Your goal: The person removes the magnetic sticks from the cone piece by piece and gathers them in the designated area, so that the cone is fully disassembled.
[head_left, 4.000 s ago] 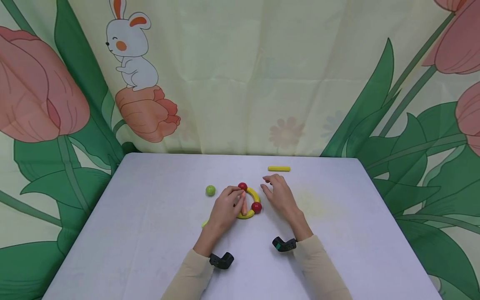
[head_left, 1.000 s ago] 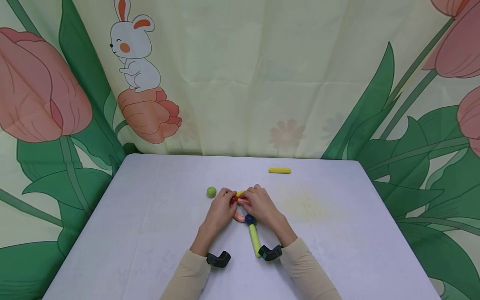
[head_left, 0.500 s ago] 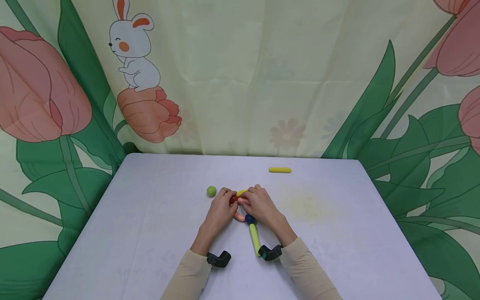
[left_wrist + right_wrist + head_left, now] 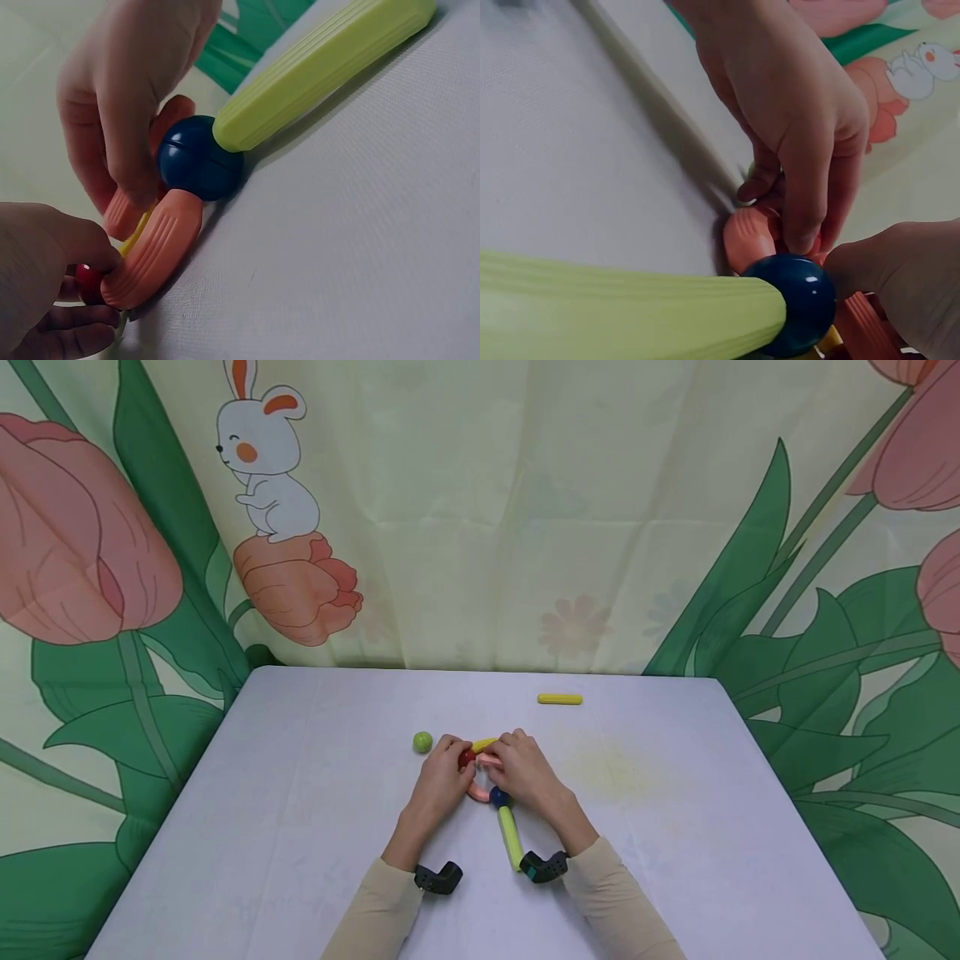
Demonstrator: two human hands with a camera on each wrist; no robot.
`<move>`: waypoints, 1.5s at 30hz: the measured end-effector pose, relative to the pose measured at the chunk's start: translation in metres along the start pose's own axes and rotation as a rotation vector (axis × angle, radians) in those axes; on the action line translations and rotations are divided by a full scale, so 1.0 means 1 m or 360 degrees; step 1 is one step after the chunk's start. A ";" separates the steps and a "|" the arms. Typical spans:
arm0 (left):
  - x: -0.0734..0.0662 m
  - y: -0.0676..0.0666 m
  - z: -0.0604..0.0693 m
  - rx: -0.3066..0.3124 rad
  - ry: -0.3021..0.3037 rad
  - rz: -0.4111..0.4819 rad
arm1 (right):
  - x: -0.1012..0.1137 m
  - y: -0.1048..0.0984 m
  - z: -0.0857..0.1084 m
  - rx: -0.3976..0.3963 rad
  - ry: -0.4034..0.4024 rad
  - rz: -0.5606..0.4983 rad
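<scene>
My left hand point(image 4: 444, 777) pinches a red ball point(image 4: 467, 758) that joins curved toy rods. Opposite it, my right hand point(image 4: 527, 770) pinches a short salmon-pink rod point(image 4: 489, 761) close to the ball; whether the two touch is unclear. A yellow curved rod point(image 4: 483, 745) shows behind the fingers. Below, a salmon-pink curved rod point(image 4: 154, 251) runs from the red ball to a dark blue ball point(image 4: 196, 159). From the blue ball a light green ribbed stick point(image 4: 510, 839) points toward the person. Fingers hide other parts of the ring.
A loose green ball point(image 4: 422, 742) lies left of the hands on the white table point(image 4: 300, 827). Farther back lies a yellow stick point(image 4: 559, 699). A printed curtain point(image 4: 465, 527) hangs behind the table's far edge.
Four seconds ago my right hand held nothing and the ring showed red balls and yellow curves. Since then the assembly has turned, blue ball and green stick now nearest. Over the last second, barely any movement.
</scene>
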State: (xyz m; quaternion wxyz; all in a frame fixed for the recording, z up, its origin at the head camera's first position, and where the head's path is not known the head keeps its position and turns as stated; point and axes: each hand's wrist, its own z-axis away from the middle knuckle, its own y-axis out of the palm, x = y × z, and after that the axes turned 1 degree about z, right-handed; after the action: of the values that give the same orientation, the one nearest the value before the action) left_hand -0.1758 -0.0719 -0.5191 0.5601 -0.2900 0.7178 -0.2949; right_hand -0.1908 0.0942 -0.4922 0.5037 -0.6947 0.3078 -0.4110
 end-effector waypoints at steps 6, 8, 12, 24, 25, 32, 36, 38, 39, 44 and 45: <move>0.000 -0.001 -0.001 -0.0023 0.0005 -0.0022 | -0.002 -0.010 -0.001 0.0008 0.0040 0.0012; 0.000 0.000 -0.001 -0.0024 0.0013 -0.0025 | -0.003 -0.012 -0.002 0.0023 0.0042 0.0001; 0.000 0.000 -0.002 -0.0026 0.0014 -0.0028 | -0.006 -0.016 -0.002 0.0048 0.0017 -0.0008; -0.002 0.000 -0.001 -0.0020 -0.0018 -0.0044 | -0.026 -0.029 -0.005 0.0007 0.0038 0.0070; -0.002 0.000 -0.001 -0.0021 -0.0019 -0.0046 | -0.029 -0.030 -0.006 0.0002 0.0043 0.0072; -0.002 0.002 -0.001 -0.0020 -0.0035 -0.0047 | -0.048 -0.031 -0.007 -0.0069 0.0071 0.0032; -0.002 0.002 -0.001 -0.0013 -0.0039 -0.0039 | -0.060 -0.029 -0.007 -0.0109 0.0110 0.0029; -0.002 0.002 0.000 -0.0010 -0.0044 -0.0039 | -0.065 -0.028 -0.007 -0.0111 0.0139 0.0035; -0.002 0.002 0.000 -0.0008 -0.0046 -0.0043 | -0.067 -0.027 -0.007 -0.0108 0.0153 0.0034; -0.002 0.002 0.001 -0.0008 -0.0050 -0.0054 | -0.076 -0.023 -0.004 -0.0068 0.0206 0.0018; -0.002 0.002 0.001 -0.0010 -0.0050 -0.0053 | -0.078 -0.022 -0.004 -0.0058 0.0213 0.0012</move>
State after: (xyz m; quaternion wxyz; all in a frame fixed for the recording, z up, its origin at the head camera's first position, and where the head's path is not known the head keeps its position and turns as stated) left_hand -0.1748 -0.0689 -0.5191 0.5655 -0.3081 0.7049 -0.2974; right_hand -0.2309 0.1648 -0.4911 0.4708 -0.6736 0.3508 -0.4489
